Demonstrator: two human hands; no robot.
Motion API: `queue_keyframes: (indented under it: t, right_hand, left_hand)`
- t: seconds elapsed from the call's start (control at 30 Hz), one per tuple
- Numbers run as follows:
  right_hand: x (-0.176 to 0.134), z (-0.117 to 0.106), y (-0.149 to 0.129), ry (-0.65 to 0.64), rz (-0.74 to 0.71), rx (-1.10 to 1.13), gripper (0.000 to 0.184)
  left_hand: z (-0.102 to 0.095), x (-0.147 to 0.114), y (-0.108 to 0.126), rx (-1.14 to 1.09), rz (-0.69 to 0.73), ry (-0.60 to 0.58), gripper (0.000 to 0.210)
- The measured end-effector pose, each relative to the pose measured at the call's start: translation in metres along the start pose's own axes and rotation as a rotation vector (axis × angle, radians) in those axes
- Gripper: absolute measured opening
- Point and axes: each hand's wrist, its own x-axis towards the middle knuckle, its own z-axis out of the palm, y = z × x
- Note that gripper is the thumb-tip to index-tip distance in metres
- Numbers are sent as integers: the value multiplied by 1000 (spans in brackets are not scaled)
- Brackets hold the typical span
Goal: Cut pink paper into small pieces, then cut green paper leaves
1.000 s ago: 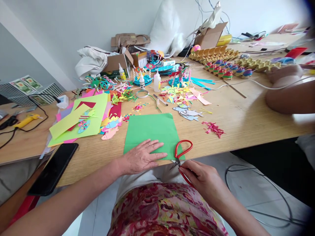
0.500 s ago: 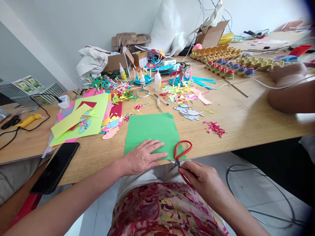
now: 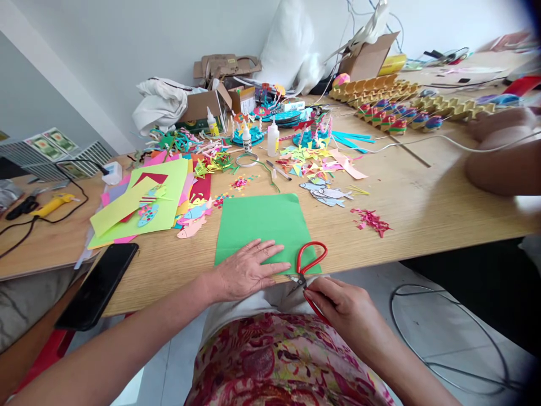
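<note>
A green paper sheet (image 3: 262, 220) lies at the table's front edge. My left hand (image 3: 249, 270) rests flat on its near part, fingers spread. In my right hand (image 3: 338, 301) are red-handled scissors (image 3: 311, 258), gripped by the lower handle; the other handle loop stands up over the sheet's right corner. The scissor blades are apart and point left, by the near edge of the paper; where exactly they meet it is partly hidden by my left hand. Paper fish cutouts (image 3: 327, 194) and a heap of dark pink shreds (image 3: 372, 221) lie beyond the scissors.
Left of the sheet are a coloured paper stack (image 3: 169, 214) and a black phone (image 3: 97, 287) overhanging the edge. Glue bottles (image 3: 273, 140) and paper scraps (image 3: 313, 160) stand behind. Another person's arm (image 3: 502, 155) rests at the right, near egg cartons (image 3: 376, 87).
The scissors' raised handle has shifted slightly left, with the blades still apart. My left hand keeps its place on the green sheet. The whole view has moved a little.
</note>
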Motion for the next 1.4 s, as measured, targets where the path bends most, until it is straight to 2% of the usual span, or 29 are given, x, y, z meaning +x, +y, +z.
queue_keyframes:
  t: [0.57, 0.9, 1.2, 1.4]
  right_hand:
    - [6, 6, -8, 12, -3, 26, 25]
    - [4, 4, -9, -20, -1, 45, 25]
    - [6, 4, -5, -2, -20, 16, 24]
    - [11, 3, -7, -20, -35, -6, 24]
  left_hand:
    - [2, 1, 3, -19, -13, 62, 39]
    - [0, 2, 5, -24, -24, 34, 41]
    - [-7, -25, -14, -20, -21, -29, 39]
    - [-3, -27, -9, -28, -40, -20, 38]
